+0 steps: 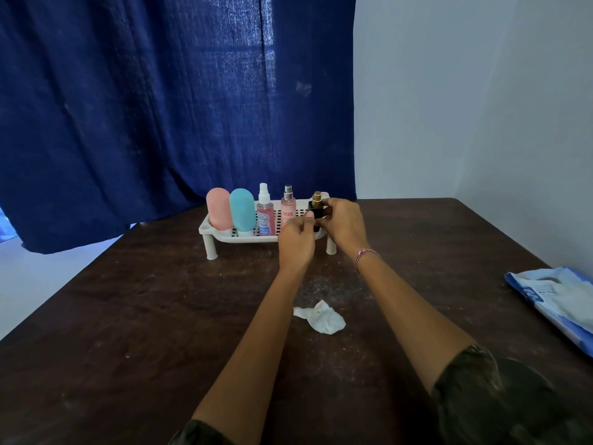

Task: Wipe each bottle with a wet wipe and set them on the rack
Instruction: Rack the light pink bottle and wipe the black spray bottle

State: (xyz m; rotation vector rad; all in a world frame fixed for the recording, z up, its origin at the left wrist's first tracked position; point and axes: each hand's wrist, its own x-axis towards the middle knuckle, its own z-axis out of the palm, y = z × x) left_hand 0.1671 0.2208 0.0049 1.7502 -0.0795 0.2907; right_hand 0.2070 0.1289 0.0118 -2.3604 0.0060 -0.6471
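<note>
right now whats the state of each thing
pink bottle: upright in rack
teal bottle: upright in rack
clear spray bottle: upright in rack
pink spray bottle: upright in rack
black bottle: held by left hand, right hand
wet wipe: crumpled on table
wipes pack: lying flat

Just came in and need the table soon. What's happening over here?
A person holds a small black bottle at the right end of the white rack: the right hand has it in its grip, the left hand is close against it. A pink bottle, a teal bottle, a clear spray bottle and a pink spray bottle already stand there. A crumpled wipe lies on the table, the wipes pack to the right.
</note>
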